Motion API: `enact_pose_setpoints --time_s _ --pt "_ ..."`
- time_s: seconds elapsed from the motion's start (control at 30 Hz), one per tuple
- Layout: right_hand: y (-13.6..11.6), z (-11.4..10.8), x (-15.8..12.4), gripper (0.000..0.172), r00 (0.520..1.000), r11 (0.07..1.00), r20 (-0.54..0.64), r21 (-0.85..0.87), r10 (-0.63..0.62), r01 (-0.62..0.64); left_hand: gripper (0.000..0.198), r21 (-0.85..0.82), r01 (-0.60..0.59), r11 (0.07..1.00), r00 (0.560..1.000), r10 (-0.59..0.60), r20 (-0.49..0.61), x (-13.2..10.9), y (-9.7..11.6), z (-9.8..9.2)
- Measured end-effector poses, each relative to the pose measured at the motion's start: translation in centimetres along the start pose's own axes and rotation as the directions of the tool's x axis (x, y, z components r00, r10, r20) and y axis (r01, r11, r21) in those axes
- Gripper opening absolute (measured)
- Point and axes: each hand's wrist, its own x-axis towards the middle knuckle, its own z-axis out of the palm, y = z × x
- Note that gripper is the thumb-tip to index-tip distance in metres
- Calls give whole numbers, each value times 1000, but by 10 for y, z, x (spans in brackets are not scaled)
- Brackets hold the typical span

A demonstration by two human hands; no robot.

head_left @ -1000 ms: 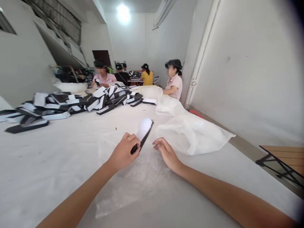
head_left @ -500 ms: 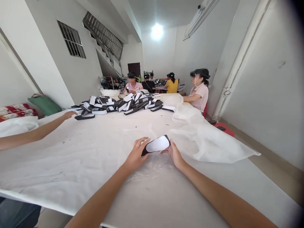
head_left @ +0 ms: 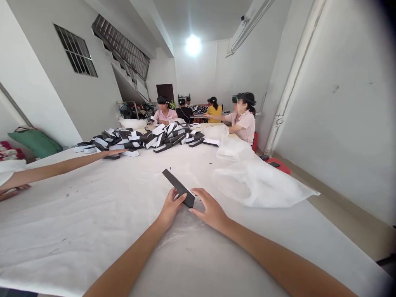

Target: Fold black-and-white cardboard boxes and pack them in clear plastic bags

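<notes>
A long black-and-white block (head_left: 177,185) with a slanted end is tilted on its edge just above the table, its black side facing me. My left hand (head_left: 170,207) is closed on its lower part, thumb across the black face and fingers behind. My right hand (head_left: 210,207) curls around the near right end, thumb low and forefinger high at the edge. Beneath my hands lies some clear plastic film (head_left: 185,225). What the block is made of, I cannot tell.
A heap of similar blocks (head_left: 148,138) covers the far side of the white-covered table (head_left: 93,206). A co-worker's arm (head_left: 71,164) reaches in from the left to the heap. A crumpled white bag (head_left: 262,185) lies right. Another person (head_left: 244,121) sits at the far right.
The block has been turned from its white face to its black side, its far end now pointing up and left. The co-worker's arm reaches farther right along the heap. My view has shifted right.
</notes>
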Motion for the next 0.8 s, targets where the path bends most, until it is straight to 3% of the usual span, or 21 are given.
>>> enact_pose_setpoints --time_s 0.13,0.3,0.4,0.57,0.73,0.8 --pt "-2 -2 -1 63 1000 1000 9 -28 0 1 38 -69 46 997 997 -41 71 -2 5 2" --pt "-4 3 0 60 999 993 -12 115 33 -32 34 -88 86 992 987 -72 144 -2 9 4" --pt "1 6 16 53 996 971 -21 224 91 -84 37 -152 118 981 986 -98 133 -1 8 5" --pt "41 -7 90 49 946 938 -154 246 284 -242 44 -187 163 969 987 -158 41 2 -1 3" --pt "121 -23 189 53 886 934 -302 158 353 -319 19 -35 165 986 982 -160 103 3 -9 -2" --pt "155 -22 227 51 853 925 -358 124 379 -359 17 -19 198 980 970 -193 145 1 -13 -5"
